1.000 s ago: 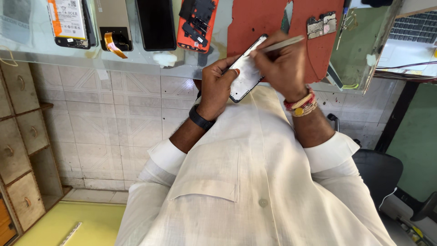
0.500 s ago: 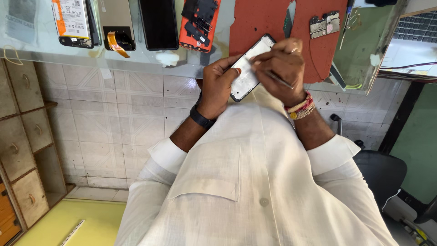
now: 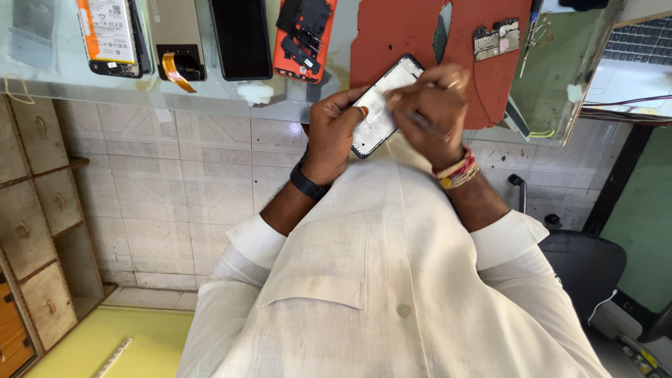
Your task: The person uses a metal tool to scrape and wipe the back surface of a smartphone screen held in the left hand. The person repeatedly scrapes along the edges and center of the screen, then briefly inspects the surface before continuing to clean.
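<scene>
A slim black-edged phone frame with a pale, whitish inner face (image 3: 381, 105) is held tilted just above the near edge of the worktop, between the two hands. The left hand (image 3: 334, 133) is closed around its lower end, thumb on the pale face and fingers wrapped behind. The right hand (image 3: 430, 112) is curled over the upper half of the frame, pinching a thin grey pen-like tool (image 3: 428, 127) whose tip I cannot make out. A black band sits on the left wrist and coloured thread bangles on the right.

Just beyond the right hand lies a rust-red rubber mat (image 3: 413, 31) on the glass-topped worktop (image 3: 63, 77), with a small dark circuit board (image 3: 496, 38) near its far corner. Beyond the left hand, in a row across the glass, lie an orange phone back with black parts stacked on it (image 3: 304, 38), a plain black screen panel (image 3: 241, 38), a beige panel with an orange ribbon cable (image 3: 175, 42) and an opened phone showing its white battery (image 3: 112, 35). Well off past the right hand is a green mat (image 3: 556, 70) and a grey laptop keyboard (image 3: 640, 38).

Under the worktop the wall is pale patterned tile (image 3: 161, 175); wooden drawers (image 3: 35, 210) stand on the left hand's side, and a black chair seat (image 3: 588, 269) on the right's.
</scene>
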